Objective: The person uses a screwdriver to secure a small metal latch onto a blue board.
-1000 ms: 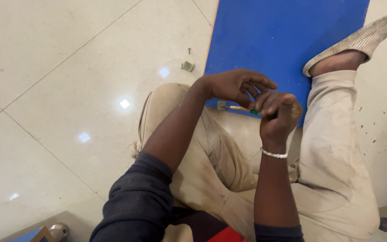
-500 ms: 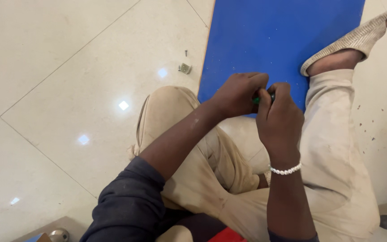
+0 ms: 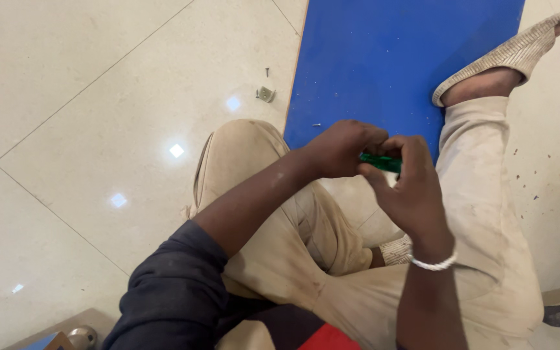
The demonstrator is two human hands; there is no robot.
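The left hand [image 3: 341, 148] and right hand [image 3: 409, 188] meet in front of the body, above the lap, both closed on one small green object [image 3: 380, 162]. The left hand curls its fingers over the object's near end from the left; the right hand pinches the other end from below and to the right, thumb and fingertips pressed in. Only a short green stretch shows between them, so its full shape cannot be told. Gripping it at both ends, in my judgement, steadies it for fine work close to the eyes.

The person sits on the tiled floor [image 3: 85, 97] with the legs in beige trousers [image 3: 273, 227] folded, which gives the forearms a rest and keeps the object over the lap, not over the floor. The right leg stretches forward, and its foot in a woven slipper [image 3: 507, 55] lies on the edge of a blue mat [image 3: 384, 58] spread ahead.

A white beaded bracelet [image 3: 431, 264] sits on the right wrist. The left arm carries a dark sleeve [image 3: 176, 291] pushed up above the elbow, leaving the forearm free.

On the floor just left of the mat lie a small metal bracket [image 3: 266, 94] and a screw [image 3: 268, 71], near one another and well apart from the hands. Another small screw [image 3: 316, 124] lies on the mat's near edge, within easy reach.
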